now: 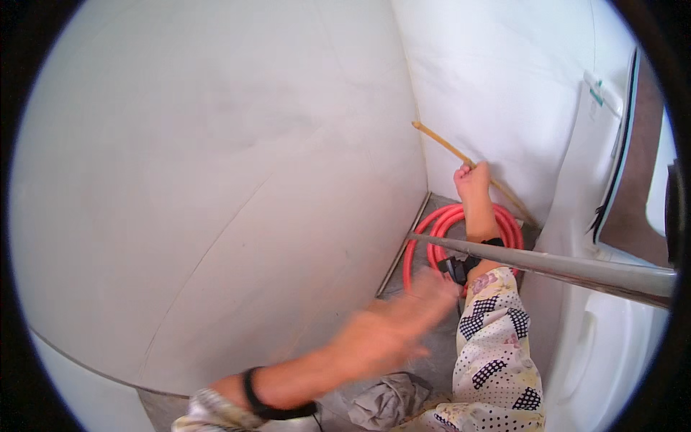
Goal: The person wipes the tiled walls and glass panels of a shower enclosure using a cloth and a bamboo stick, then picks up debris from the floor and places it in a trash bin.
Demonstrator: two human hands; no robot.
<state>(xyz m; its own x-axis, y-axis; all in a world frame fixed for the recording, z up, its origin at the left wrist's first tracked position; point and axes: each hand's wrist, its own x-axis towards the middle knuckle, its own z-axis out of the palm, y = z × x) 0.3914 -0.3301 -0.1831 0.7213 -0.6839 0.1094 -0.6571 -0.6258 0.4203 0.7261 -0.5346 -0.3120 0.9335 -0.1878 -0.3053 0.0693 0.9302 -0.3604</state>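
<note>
My right hand (472, 178) is closed around a thin, yellowish stick (440, 140) that looks like bamboo or cane. The stick slants down along the white wall in the corner, its lower end near the floor. Below that hand, a coiled red hose (416, 253) lies on the grey floor, partly hidden by my right forearm. My left hand (385, 327) is blurred by motion, its fingers stretched out toward the hose and my right wrist; I see nothing in it. A black device (453, 270) is strapped at my right wrist.
A grey metal pole (576, 268) crosses over my right forearm from the right. A large pale panel (237, 187) stands on the left and meets the white wall (504, 86). A crumpled grey cloth (389, 402) lies on the floor. White moulded surfaces (612, 345) stand close on the right.
</note>
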